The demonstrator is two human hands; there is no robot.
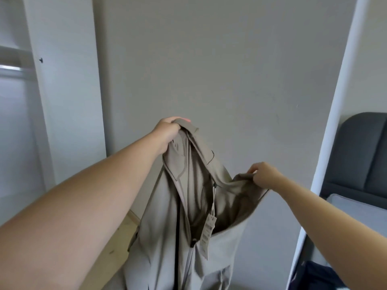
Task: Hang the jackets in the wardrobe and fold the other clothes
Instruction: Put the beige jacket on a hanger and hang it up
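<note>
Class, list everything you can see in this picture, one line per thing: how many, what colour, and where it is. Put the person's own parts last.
jacket: one, beige-grey, held up in the middle, zip partly open
paper tag: one, pale, hanging inside the jacket
wardrobe: one, white, at left, door open
hanging rail: one, silvery, inside the wardrobe at far left
wall: one, light grey, behind the jacket
white panel: one, upright at right
headboard: one, dark grey, far right
dark garment: one, navy, bottom right
floor: light wood, lower left
left hand: one, grips the jacket's collar
right hand: one, fingers pinch the jacket's opening edge
</note>
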